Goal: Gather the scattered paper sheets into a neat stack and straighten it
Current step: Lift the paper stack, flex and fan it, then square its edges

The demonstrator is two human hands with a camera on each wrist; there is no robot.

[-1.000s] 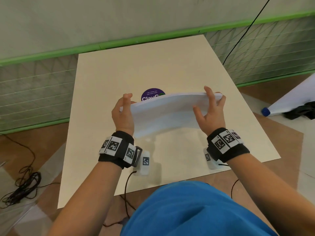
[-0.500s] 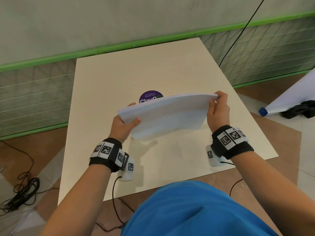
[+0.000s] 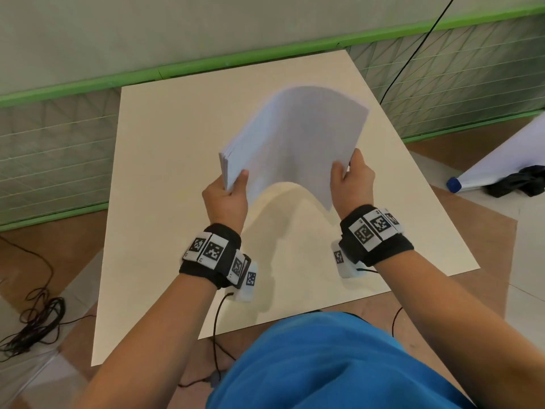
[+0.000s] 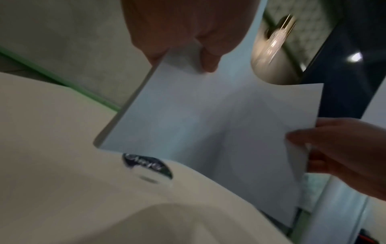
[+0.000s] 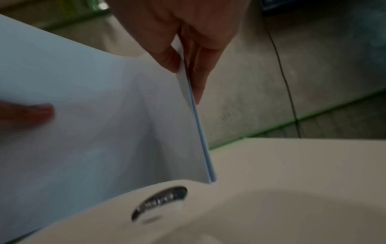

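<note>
Head view | left hand (image 3: 225, 199), right hand (image 3: 352, 180) pinch paper stack (image 3: 298, 137) | arched

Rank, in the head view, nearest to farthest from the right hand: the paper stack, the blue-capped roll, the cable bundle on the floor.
1. paper stack: held in the right hand.
2. blue-capped roll: floor, far right.
3. cable bundle: floor, far left.

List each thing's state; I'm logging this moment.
Stack of white paper sheets: gathered, lifted off the table, bowed.
Left hand: grip pinching the stack's left edge.
Right hand: pinching the right edge.
Beige square tabletop: bare near the hands.
</note>
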